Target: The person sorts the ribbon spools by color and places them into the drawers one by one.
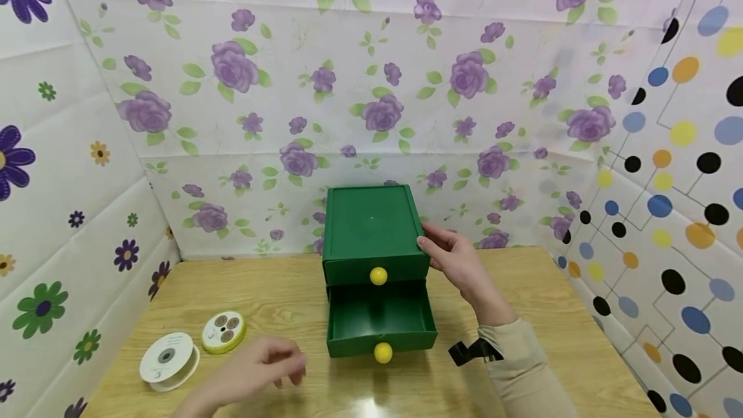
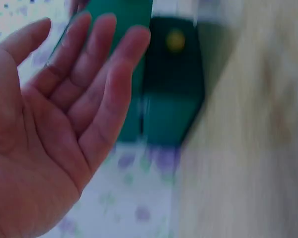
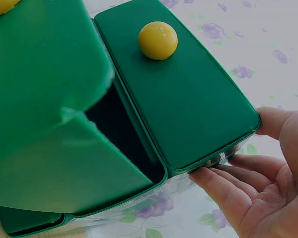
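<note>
A green drawer cabinet [image 1: 371,221] with yellow knobs stands upright towards the back of the table. Its upper drawer [image 3: 188,99] is closed. Below that, an open drawer [image 1: 377,318] juts out, and its visible inside holds nothing. My right hand [image 1: 455,260] rests on the cabinet's right side, thumb at the top edge and fingers along the side wall. To the left of the pulled-out drawer, apart from it, is my left hand [image 1: 255,366], its fingers relaxed around nothing. The left wrist view shows the bare palm [image 2: 44,139], with the blurred cabinet beyond.
A white spool [image 1: 168,358] and a smaller spool with a yellow rim [image 1: 223,332] lie at the table's left, beside my left hand. A dark strap [image 1: 470,351] hangs at the right sleeve. Flowered cloth [image 1: 232,115] backs the wooden table [image 1: 273,282]; dotted cloth is on the right.
</note>
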`<state>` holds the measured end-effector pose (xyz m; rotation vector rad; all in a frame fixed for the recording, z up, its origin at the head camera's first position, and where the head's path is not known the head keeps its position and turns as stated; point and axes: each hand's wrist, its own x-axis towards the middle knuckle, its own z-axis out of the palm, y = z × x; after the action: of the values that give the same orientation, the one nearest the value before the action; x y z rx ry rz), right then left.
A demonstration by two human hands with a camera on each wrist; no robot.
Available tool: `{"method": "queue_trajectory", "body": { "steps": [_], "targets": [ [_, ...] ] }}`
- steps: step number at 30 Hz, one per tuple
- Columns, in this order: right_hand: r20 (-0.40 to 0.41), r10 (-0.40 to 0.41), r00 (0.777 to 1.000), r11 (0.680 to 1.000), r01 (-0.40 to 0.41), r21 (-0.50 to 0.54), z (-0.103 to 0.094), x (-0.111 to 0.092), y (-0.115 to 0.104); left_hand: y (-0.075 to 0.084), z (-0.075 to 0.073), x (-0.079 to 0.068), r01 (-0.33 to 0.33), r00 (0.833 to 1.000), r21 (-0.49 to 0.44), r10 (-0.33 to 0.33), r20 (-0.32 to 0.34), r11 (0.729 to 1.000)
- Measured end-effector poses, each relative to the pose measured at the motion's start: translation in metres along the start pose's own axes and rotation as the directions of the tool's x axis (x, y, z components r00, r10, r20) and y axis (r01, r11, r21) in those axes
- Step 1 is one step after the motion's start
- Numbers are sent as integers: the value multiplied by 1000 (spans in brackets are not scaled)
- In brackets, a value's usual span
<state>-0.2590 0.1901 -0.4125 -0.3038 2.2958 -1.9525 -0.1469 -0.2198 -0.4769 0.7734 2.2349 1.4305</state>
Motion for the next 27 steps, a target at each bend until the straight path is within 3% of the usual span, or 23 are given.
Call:
{"method": "queue_trajectory", "body": {
  "steps": [2, 3, 6, 8, 9, 11, 13, 16, 19, 27],
  "targets": [
    [-4, -5, 1000, 1000, 5, -2, 0, -1, 0, -4, -14, -4, 47, 989, 73, -36, -140, 996],
    [-7, -7, 1000, 1000, 7, -1, -1, -1, 1, -6, -20, -6, 79, 973, 106, -54, -223, 991],
    [-11, -10, 1000, 1000, 10, -1, -1, -2, 1, -15, -34, -10, 185, 903, 270, -55, -426, 945],
    [-6, -11, 1000, 1000, 11, 6, -1, -2, 1, -23, -42, -14, 258, 876, 412, -31, -482, 874],
    [-5, -9, 1000, 1000, 9, 12, -1, -2, 1, -27, -46, -16, 288, 872, 486, -17, -489, 825],
    [-2, -8, 1000, 1000, 8, 17, 0, -2, 0, -38, -52, -20, 326, 883, 605, -6, -469, 726],
    [0, -12, 1000, 1000, 12, 22, 1, -2, 0, -46, -56, -23, 354, 894, 656, -35, -447, 667],
    [4, -14, 1000, 1000, 14, 26, 2, -1, -1, -54, -61, -25, 402, 890, 655, -104, -444, 640],
    [9, -20, 1000, 1000, 19, 23, 3, -1, -1, -57, -65, -27, 445, 877, 634, -166, -451, 633],
    [3, -20, 1000, 1000, 20, 14, 2, -2, -1, -64, -75, -23, 480, 871, 625, -248, -424, 616]
  ]
}}
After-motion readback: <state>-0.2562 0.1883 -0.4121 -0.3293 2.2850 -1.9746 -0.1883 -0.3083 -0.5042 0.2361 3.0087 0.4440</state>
